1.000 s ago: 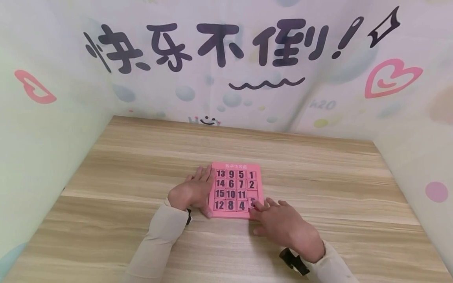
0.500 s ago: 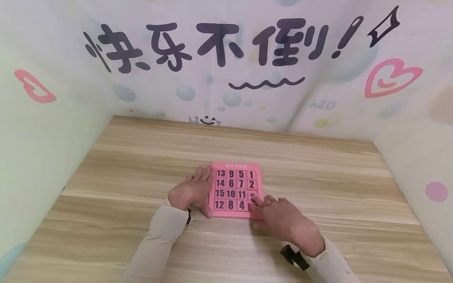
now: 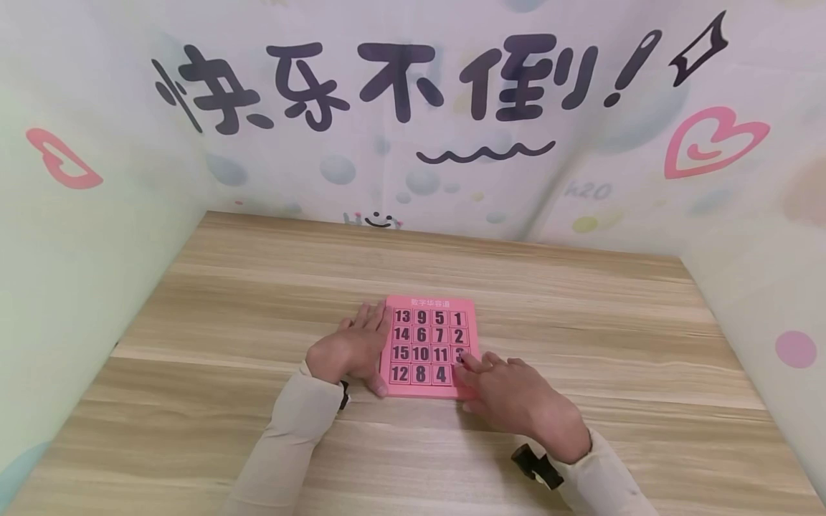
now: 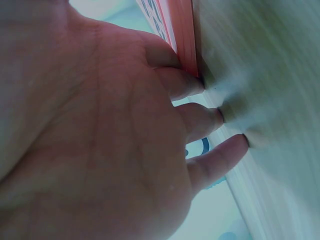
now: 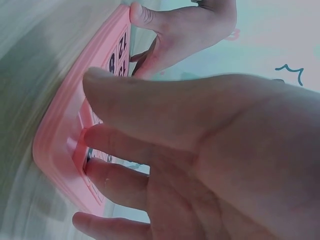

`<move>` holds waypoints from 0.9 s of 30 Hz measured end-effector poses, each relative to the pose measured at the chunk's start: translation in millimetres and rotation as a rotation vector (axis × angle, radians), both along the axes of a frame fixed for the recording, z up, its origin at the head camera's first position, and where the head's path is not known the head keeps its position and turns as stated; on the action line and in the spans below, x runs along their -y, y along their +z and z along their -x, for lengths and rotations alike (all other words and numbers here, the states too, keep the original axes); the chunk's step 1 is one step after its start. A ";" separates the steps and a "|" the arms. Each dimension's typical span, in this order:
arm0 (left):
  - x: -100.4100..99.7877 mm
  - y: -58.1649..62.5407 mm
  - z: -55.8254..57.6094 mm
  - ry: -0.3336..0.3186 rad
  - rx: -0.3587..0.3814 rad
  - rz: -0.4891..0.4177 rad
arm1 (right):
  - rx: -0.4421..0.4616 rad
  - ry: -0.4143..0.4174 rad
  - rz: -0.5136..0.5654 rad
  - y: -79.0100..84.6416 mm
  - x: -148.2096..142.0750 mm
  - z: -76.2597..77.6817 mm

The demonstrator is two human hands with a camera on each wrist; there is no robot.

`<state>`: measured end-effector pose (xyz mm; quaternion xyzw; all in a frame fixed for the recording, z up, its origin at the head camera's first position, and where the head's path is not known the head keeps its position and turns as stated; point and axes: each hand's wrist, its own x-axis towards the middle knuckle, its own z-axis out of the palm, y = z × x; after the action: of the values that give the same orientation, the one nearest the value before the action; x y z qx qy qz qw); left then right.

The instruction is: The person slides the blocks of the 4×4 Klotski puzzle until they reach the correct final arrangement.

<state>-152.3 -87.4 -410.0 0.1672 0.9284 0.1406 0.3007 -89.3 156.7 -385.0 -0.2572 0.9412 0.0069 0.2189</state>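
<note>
A pink sliding number puzzle (image 3: pixel 419 391) lies flat on the table, its black-numbered tiles in rows. My left hand (image 3: pixel 351 351) rests along the puzzle's left side, thumb at the near left corner. In the left wrist view, the fingertips (image 4: pixel 235 145) reach down to the tabletop beside the pink edge (image 4: pixel 184 40). From the right, my right hand (image 3: pixel 516 401) touches the 3 tile (image 3: pixel 459 354) with extended fingers, in the third row of the right column. Its fingers partly cover the gap below. The right wrist view has the thumb (image 5: pixel 115 90) over the near rim (image 5: pixel 52 132).
The wood-grain table (image 3: pixel 258 287) stretches around the puzzle. Behind it and at both sides stand pale walls, the back one (image 3: pixel 413 186) printed with large black characters. A black band (image 3: pixel 537 467) is on the right wrist.
The 3 tile has slid away from me, from the bottom right slot up against the 2 tile. My right fingers moved along with it; the left hand stayed put.
</note>
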 end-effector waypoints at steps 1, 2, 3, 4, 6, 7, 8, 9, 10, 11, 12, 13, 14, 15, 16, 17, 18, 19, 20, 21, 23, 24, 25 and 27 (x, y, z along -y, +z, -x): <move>0.0 -0.2 0.0 0.001 0.002 0.000 | 0.000 -0.002 0.001 -0.1 0.1 0.1; 0.0 -0.3 -0.1 0.001 0.003 0.000 | 0.000 -0.004 0.002 -0.3 0.2 0.3; 0.1 -0.2 -0.2 0.003 0.005 0.000 | -0.001 -0.005 0.001 -0.4 0.3 0.5; 0.1 -0.2 -0.3 0.003 0.005 0.001 | -0.004 -0.005 -0.001 -0.5 0.4 0.5; 0.1 -0.2 -0.4 0.002 0.005 0.002 | -0.011 -0.008 -0.002 -0.4 0.6 0.2; 0.0 -0.1 -0.4 0.001 0.005 0.003 | -0.018 -0.004 -0.003 -0.4 0.8 -0.1; 0.0 0.0 -0.4 0.001 0.004 0.003 | -0.024 -0.004 -0.002 -0.3 1.2 -0.8; 0.0 -0.1 -0.4 0.001 0.004 0.003 | -0.028 -0.001 0.000 -0.1 1.8 -1.5; 0.0 -0.1 -0.4 0.000 0.003 0.004 | -0.033 0.002 0.004 0.1 2.7 -2.4; 0.0 -0.1 -0.4 0.000 0.004 0.004 | -0.035 0.006 0.008 0.2 3.9 -3.3; 0.0 0.0 -0.4 0.001 0.003 0.004 | -0.035 0.012 0.009 0.2 5.4 -4.3; -0.3 -0.2 -0.3 0.001 0.002 0.005 | -0.029 0.017 0.010 0.1 7.0 -5.5; -0.5 -0.2 -0.3 0.001 0.001 0.006 | -0.022 0.021 0.013 0.1 8.8 -6.8; -0.8 -0.3 -0.2 0.000 -0.001 0.007 | -0.019 0.031 0.009 -0.4 10.5 -8.1; -0.7 -0.2 -0.3 0.000 -0.003 0.007 | -0.018 0.042 0.003 -0.9 12.5 -9.3; -0.7 -0.3 -0.3 0.000 -0.004 0.007 | -0.019 0.055 -0.003 -1.5 14.3 -10.7; -0.6 -0.4 -0.3 0.000 -0.004 0.007 | -0.021 0.067 -0.010 -1.9 16.0 -12.1; -0.6 -0.5 -0.3 0.000 -0.004 0.007 | -0.025 0.079 -0.013 -2.6 17.4 -13.4; -0.5 -0.5 -0.3 0.001 -0.003 0.007 | -0.036 0.091 -0.019 -3.6 18.4 -14.6; -0.6 -0.5 -0.2 0.001 -0.001 0.007 | -0.046 0.102 -0.027 -4.7 19.3 -15.6; -0.5 -0.4 -0.2 0.002 0.001 0.007 | -0.061 0.113 -0.032 -5.9 20.6 -17.2; -0.5 -0.3 -0.2 0.001 0.003 0.008 | -0.064 0.114 -0.035 -6.4 21.1 -17.6; -0.6 -0.2 -0.2 0.001 0.003 0.008 | -0.067 0.115 -0.037 -6.9 21.3 -17.8; -0.5 0.0 -0.3 -0.001 0.004 0.009 | -0.067 0.114 -0.040 -7.0 21.6 -17.8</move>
<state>-151.9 -86.9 -410.0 0.1658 0.9284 0.1364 0.3032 -71.5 135.1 -392.0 -0.3056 0.9315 0.0466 0.1918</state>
